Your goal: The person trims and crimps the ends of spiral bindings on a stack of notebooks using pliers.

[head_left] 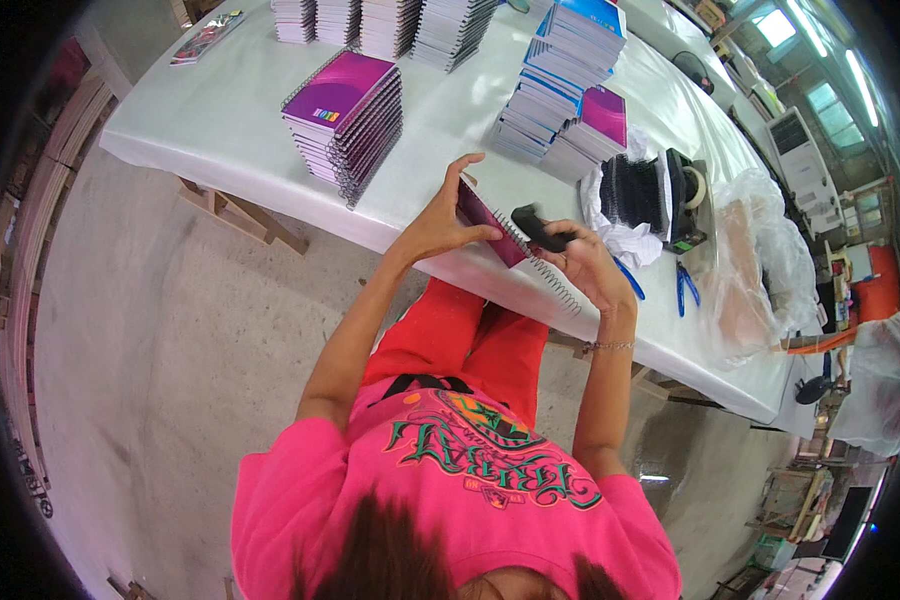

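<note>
The left hand [438, 222], half-curled, grips a notebook [481, 216] over the table [440, 115]'s six-o'clock edge, seemingly to steady it; at the notebook's four o'clock, the right hand [598, 268] wraps a black tool [540, 231] beside the wire coil [556, 280].

Pink short-sleeved T-shirt [355, 460], multicoloured chest print [495, 443], red trousers [425, 330], black waist tie [415, 384], perhaps beaded bracelet [610, 346] above right hand [595, 265]

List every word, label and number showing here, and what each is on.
Pink shirt: large upside-down lettering, not copied out here.
Purple notebook stack: small multicoloured marking on the top cover, too small to read surely.
Blue-covered stack: cover print too small to read.
Held notebook: no legible text.
</note>
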Demonstrator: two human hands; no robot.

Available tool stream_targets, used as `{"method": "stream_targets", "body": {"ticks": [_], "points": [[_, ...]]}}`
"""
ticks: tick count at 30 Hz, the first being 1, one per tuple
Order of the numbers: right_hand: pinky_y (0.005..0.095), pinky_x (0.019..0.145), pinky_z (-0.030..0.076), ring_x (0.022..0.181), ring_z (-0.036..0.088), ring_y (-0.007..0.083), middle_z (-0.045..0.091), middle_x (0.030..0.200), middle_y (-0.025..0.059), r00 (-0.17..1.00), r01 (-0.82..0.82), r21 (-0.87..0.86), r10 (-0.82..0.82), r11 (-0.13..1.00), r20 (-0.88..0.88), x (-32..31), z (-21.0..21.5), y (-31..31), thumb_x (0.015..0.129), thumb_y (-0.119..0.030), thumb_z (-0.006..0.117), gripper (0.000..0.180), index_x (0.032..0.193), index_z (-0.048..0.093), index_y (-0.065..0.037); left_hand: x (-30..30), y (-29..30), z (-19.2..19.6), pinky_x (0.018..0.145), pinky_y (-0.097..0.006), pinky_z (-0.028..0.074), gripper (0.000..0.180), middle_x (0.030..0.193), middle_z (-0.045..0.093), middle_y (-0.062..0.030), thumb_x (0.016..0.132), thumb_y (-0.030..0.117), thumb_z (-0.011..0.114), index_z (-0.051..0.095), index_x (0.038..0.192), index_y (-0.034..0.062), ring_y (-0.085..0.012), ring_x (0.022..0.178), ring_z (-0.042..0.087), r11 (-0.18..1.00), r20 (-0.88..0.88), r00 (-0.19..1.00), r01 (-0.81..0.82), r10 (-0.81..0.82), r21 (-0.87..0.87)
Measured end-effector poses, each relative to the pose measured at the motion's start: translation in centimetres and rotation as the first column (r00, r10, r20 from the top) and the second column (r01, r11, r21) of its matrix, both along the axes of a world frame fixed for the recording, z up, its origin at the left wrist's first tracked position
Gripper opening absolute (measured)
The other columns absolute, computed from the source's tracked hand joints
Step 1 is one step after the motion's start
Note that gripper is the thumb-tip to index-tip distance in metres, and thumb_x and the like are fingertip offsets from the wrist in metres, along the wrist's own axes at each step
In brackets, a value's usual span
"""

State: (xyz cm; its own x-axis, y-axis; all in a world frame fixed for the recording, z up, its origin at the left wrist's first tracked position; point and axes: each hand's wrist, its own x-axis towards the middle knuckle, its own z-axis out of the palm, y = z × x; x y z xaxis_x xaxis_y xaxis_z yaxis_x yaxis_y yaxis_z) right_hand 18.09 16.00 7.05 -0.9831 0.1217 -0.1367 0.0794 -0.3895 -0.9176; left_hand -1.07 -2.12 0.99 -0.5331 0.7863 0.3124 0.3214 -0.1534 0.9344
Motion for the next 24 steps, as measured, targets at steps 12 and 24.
{"method": "stream_targets", "body": {"ticks": [12,24], "points": [[0.0324,0.097,0.044,0.106,0.059,0.0194,0.062,0.121,0.0108,0.948,-0.008,0.756,-0.236,0.655,0.215,-2.2,2.5,-0.6,0.084,-0.02,0.071,0.037,0.115,0.064,0.001,0.3,-0.3,-0.3,0.089,-0.029,0.041,0.107,0.105,0.039,-0.0044,0.062,0.018,0.091,0.026,0.147,0.0157,-0.0168,0.096,0.048,0.997,0.028,0.997,0.069,-0.071,0.04],[0.0268,0.09,0.043,0.1,0.056,0.0143,0.063,0.114,0.0052,0.999,-0.038,0.475,0.043,0.879,0.002,-1.6,2.7,-1.5,0.085,-0.023,0.07,0.033,0.111,0.067,-0.002,0.1,-0.5,0.0,0.089,-0.031,0.042,0.107,0.108,0.04,-0.0053,0.062,0.017,0.091,0.027,0.147,0.018,-0.0181,0.097,0.049,0.998,0.057,0.996,0.064,-0.065,0.006]]}}
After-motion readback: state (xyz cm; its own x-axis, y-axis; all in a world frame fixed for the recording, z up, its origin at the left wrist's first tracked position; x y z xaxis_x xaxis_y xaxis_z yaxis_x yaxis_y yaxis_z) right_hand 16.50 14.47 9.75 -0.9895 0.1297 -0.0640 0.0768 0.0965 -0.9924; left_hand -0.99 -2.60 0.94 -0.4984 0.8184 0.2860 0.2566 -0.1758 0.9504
